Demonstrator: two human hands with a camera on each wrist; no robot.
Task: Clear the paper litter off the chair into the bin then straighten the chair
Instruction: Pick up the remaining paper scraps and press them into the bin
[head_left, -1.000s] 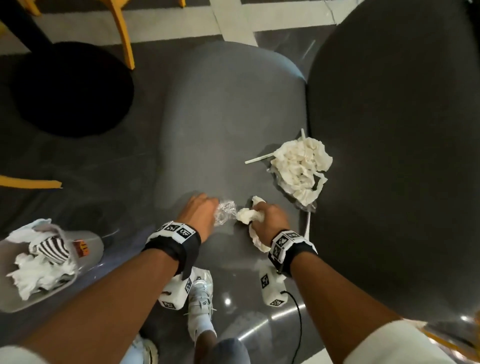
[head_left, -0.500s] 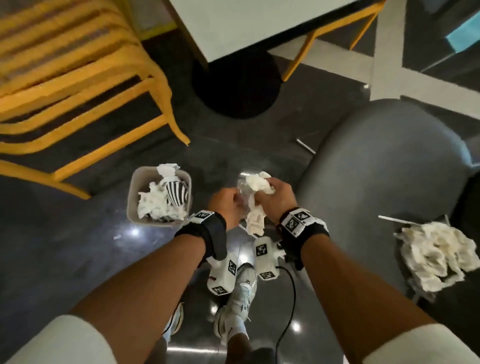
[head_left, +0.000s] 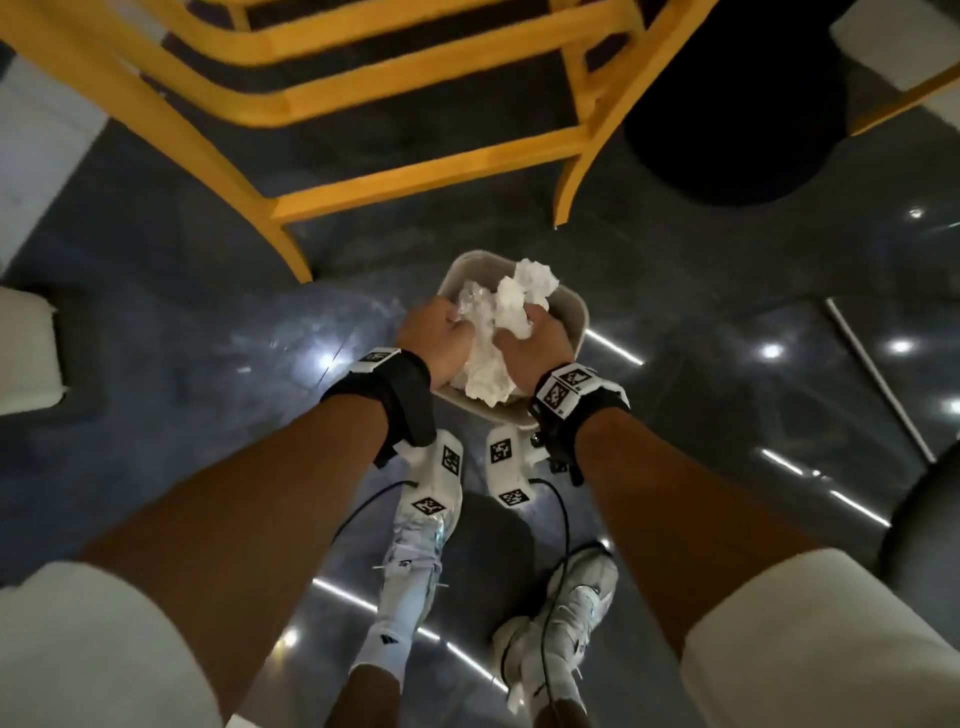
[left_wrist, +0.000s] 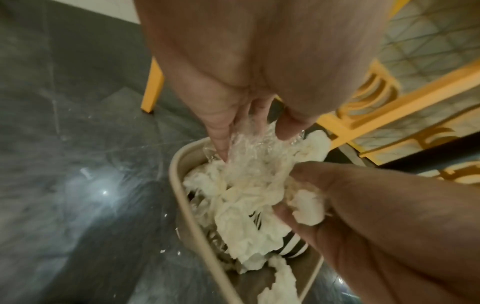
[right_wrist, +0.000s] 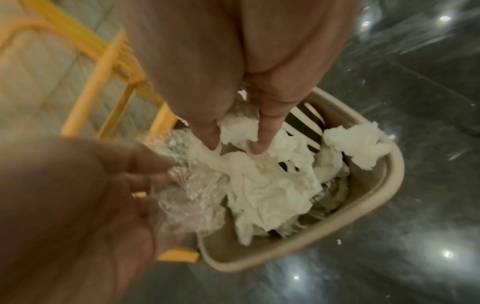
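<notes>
A beige bin (head_left: 579, 317) stands on the dark floor in front of my feet, and both hands are over it. My left hand (head_left: 447, 327) pinches a crumpled clear plastic wrap (left_wrist: 246, 148) between thumb and fingers just above the bin's rim (left_wrist: 182, 197). My right hand (head_left: 530, 332) grips a wad of white paper (right_wrist: 239, 129), part of which trails down into the bin. More white paper (right_wrist: 270, 193) and a black-and-white striped cup (left_wrist: 293, 246) lie inside. The grey chair (head_left: 924, 525) shows only as a dark edge at the far right.
A yellow chair frame (head_left: 415, 171) stands close behind the bin. A black round table base (head_left: 737, 130) sits at the upper right. A thin white stick (head_left: 878, 374) lies on the floor to the right. My white shoes (head_left: 415, 551) are just below the bin.
I have turned left, away from the grey chair. Both hands carried the plastic wrap and the white paper from the seat to just above the bin.
</notes>
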